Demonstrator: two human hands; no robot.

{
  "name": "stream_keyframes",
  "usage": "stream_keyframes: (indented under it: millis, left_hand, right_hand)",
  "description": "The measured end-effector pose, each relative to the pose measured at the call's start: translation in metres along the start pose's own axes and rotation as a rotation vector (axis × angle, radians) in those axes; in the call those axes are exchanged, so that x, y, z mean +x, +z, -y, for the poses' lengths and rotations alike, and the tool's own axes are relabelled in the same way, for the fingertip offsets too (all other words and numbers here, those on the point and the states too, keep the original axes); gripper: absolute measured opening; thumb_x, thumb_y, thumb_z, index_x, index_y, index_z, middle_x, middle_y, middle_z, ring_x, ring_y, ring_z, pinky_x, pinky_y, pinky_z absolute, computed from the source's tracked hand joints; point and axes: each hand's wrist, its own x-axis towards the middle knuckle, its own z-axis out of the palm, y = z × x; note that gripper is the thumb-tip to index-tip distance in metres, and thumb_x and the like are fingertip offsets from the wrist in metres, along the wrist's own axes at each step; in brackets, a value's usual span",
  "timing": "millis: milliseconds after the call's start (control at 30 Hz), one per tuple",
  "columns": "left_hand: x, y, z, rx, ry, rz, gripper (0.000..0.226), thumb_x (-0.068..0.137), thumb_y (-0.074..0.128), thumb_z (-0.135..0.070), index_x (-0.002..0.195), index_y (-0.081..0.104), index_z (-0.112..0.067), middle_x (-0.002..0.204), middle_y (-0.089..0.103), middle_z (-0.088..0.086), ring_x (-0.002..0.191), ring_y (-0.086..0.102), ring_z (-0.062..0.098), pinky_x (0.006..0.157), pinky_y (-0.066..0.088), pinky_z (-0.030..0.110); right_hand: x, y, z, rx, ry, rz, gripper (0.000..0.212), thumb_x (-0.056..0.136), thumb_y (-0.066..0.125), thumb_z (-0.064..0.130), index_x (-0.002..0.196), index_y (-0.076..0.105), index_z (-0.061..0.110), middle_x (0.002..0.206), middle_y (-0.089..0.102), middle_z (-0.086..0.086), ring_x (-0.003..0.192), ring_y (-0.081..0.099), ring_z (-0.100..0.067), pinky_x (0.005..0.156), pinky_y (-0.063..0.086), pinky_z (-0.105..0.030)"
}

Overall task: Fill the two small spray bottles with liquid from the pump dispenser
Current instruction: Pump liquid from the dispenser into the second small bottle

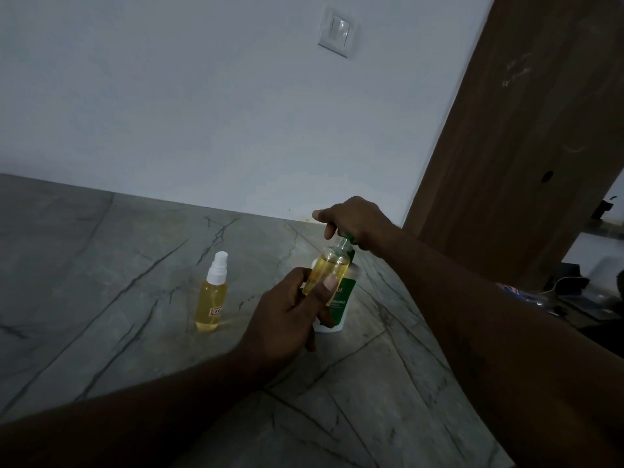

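Left hand (287, 315) gripped the uncapped spray bottle (329, 268) round its lower half, thumb across the front. I held the bottle raised off the countertop (101, 265) and tilted, so that its threaded neck met the green spout of the pump dispenser (342, 297). Standing on its base, I judged, the small bottle's mouth would have sat too low to catch the flow. Right hand (354, 221) was curled over the pump head from above, grasping it, placed there to press straight down while the dispenser's own base took the load on the countertop.

The dispenser stood near the far edge of the countertop, toward its right-hand edge. The held bottle showed yellow liquid up to about its shoulder. The light was dim, so I could not tell whether anything was running from the spout.

The capped spray bottle (211, 298) stood upright to the left of the dispenser and apart from it, nearer the middle of the countertop. Its white sprayer was fitted and yellow liquid filled most of the body, so I took it as finished and parked clear of the working hands.
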Motion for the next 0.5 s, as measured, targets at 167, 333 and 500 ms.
stream_keyframes:
  millis: [167,333,500]
  left_hand:
    - [0.0005,-0.0006,0.0021,0.014,0.003,0.004,0.05,0.09,0.048,-0.062,0.117,0.061,-0.023,0.086,0.075,0.001,0.049,0.062,0.016,0.049,0.052,0.028]
    - [0.0015,0.0002,0.0023,0.007,0.0,0.005,0.049,0.09,0.048,-0.061,0.118,0.061,-0.022,0.086,0.075,0.001,0.049,0.062,0.016,0.049,0.052,0.028]
    - [0.0012,0.0001,0.004,-0.004,0.001,0.019,0.048,0.091,0.049,-0.062,0.117,0.061,-0.024,0.084,0.076,-0.001,0.05,0.063,0.019,0.05,0.054,0.03]
  right_hand:
    - [0.0001,0.0072,-0.002,-0.045,0.003,0.03,0.048,0.094,0.062,0.045,0.058,0.066,0.014,0.04,0.053,0.01,0.051,0.049,-0.011,0.053,0.034,-0.024]
    - [0.0037,0.0011,-0.0007,-0.065,-0.017,0.009,0.046,0.092,0.064,0.048,0.062,0.071,0.014,0.041,0.055,0.011,0.052,0.05,-0.009,0.054,0.034,-0.024]
    - [0.0049,0.0073,-0.0064,-0.065,-0.033,-0.02,0.048,0.092,0.062,0.046,0.055,0.068,0.016,0.045,0.057,0.01,0.055,0.053,-0.011,0.061,0.037,-0.026]
